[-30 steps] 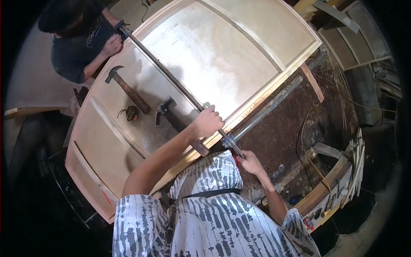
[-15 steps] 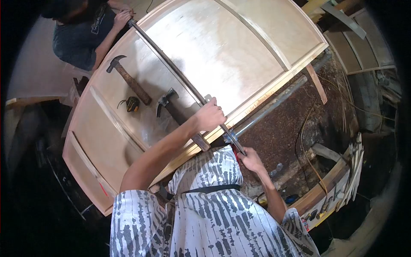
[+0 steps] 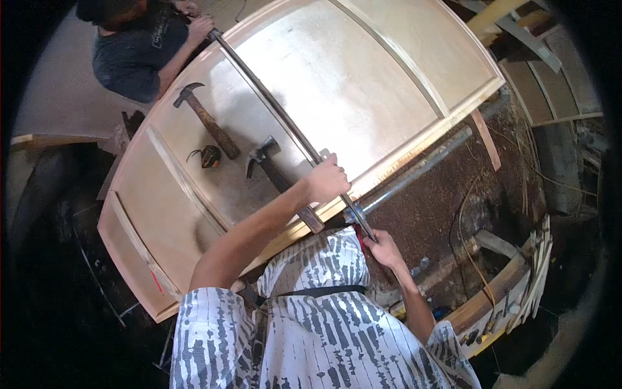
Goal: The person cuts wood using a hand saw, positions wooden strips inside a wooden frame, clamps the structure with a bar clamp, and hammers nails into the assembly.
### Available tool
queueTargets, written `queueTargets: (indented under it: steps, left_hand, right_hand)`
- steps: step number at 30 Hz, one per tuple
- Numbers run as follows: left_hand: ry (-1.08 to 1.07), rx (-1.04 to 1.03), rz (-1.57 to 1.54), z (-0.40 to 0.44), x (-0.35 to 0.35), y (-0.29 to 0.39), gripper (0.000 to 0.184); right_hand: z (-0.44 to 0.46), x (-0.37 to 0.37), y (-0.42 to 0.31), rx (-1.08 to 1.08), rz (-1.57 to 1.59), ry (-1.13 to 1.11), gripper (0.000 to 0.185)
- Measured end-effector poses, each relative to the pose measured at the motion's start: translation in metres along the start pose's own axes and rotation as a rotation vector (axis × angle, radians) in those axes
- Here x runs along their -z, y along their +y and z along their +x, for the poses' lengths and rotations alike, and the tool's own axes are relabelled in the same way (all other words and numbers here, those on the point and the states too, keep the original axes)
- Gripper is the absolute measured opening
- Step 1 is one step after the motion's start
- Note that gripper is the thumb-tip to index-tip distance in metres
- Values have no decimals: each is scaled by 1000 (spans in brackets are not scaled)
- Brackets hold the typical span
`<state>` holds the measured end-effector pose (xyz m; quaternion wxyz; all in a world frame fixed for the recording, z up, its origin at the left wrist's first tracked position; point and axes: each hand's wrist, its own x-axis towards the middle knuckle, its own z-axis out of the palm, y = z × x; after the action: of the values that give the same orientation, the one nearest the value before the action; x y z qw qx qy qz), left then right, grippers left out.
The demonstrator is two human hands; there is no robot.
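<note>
Left hand (image 3: 327,179) closed over a long metal bar (image 3: 272,104), fingers curled round it just inside the panel's near edge. Right hand (image 3: 383,249) gripping the bar's near end, outside that edge and close to the body; its fingertips are partly hidden. The bar runs slantwise in this view across a framed wooden panel (image 3: 363,97), from the wearer's side to the far edge; whether it touches the surface along its length, cannot tell. At the far end, a co-worker's hand (image 3: 201,27) is at the bar. For good handling, I judge: keep the left hand as a steady guide, let the right make the small adjustments, hold the bar straight across both edges, and match the other person's pace so neither end twists. Mind the near hammer (image 3: 272,174): it lies under the left forearm, handle end poking past the near edge, easy to knock. Farther out on the panel, a second hammer (image 3: 210,126) and a tape measure (image 3: 210,156) lie left of the bar, apart from it; best kept clear of the bar's path. Beyond the near edge, a pipe (image 3: 421,170) slants below, with a cord (image 3: 462,220) and thin wood strips (image 3: 541,266) off to the right.
</note>
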<state>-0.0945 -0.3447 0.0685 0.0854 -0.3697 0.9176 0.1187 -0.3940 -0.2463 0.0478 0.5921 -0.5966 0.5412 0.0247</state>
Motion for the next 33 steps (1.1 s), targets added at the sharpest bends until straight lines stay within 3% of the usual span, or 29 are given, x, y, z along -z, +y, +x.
queueTargets:
  steps: [16, 21, 26, 29, 31, 33]
  left_hand:
    - [93, 8, -12, 0, -12, 1, 7]
    - [75, 2, -24, 1, -11, 0, 12]
    - [56, 31, 2, 1, -2, 5, 13]
    - [82, 22, 4, -1, -6, 4, 13]
    - [111, 17, -10, -2, -4, 6, 12]
    - [91, 34, 11, -1, -6, 8, 9]
  right_hand:
    - [-5, 5, -16, -88, 45, -46, 21]
    - [-8, 4, -17, 2, -17, 12, 24]
    - [-9, 31, -37, -94, -122, -165, 33]
    - [-6, 57, -79, -28, -289, -106, 45]
    - [11, 67, -95, 299, -244, 209, 36]
    - [39, 67, -112, 419, -330, 283, 34]
